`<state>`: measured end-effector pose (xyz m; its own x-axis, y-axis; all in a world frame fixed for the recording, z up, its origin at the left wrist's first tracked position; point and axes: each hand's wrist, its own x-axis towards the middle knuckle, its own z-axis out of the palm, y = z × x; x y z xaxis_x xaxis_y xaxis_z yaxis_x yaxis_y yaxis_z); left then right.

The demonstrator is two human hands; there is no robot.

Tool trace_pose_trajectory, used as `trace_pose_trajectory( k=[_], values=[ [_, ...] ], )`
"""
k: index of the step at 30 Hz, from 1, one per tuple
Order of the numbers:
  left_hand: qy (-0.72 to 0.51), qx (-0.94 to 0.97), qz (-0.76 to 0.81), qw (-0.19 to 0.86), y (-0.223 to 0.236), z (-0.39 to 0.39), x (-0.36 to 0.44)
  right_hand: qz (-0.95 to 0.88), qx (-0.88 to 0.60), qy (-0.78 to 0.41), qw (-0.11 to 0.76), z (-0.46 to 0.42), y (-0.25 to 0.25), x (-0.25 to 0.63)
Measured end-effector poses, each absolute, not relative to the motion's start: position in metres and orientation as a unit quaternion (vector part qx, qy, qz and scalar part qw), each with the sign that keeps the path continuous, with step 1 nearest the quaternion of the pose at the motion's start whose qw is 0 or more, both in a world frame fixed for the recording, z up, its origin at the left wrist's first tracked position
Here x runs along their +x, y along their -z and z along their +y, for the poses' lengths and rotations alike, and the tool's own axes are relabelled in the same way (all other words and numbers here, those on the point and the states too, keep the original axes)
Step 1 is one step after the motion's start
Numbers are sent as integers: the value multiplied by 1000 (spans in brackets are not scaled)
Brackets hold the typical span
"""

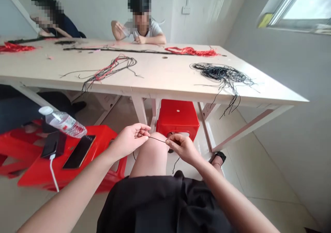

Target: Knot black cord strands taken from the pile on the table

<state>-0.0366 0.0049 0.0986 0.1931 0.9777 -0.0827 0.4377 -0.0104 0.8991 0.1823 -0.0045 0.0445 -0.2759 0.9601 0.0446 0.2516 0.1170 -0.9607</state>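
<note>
Found cord (157, 139) drawn out above knee (155, 157), in front of the table (160, 74). Confirmed pinched at one side by thumb and fingers of left hand (137, 135), at the other by thumb and forefinger of right hand (182, 146). Noted black strands (214, 72) toward the table's right end, with red-and-black bundle (110, 68) farther left on top. Logged red stool (178, 114) by the table's legs; also bottle (64, 123) and phone (79, 152) on side stool (103, 133), left and short of the table.
</note>
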Motion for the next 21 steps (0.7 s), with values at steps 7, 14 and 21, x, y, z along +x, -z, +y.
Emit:
trace_pose_trajectory(
  k=[7,14,21],
  values=[
    [-383,706,526,281,-144,129,-23,-741,-534,-223,340,98,-131,193],
    [-420,677,573,190,-164,265,8,-701,-637,-147,284,238,-168,194],
    [-430,639,622,141,-143,343,14,-679,-674,-91,276,314,-151,189]
  ],
)
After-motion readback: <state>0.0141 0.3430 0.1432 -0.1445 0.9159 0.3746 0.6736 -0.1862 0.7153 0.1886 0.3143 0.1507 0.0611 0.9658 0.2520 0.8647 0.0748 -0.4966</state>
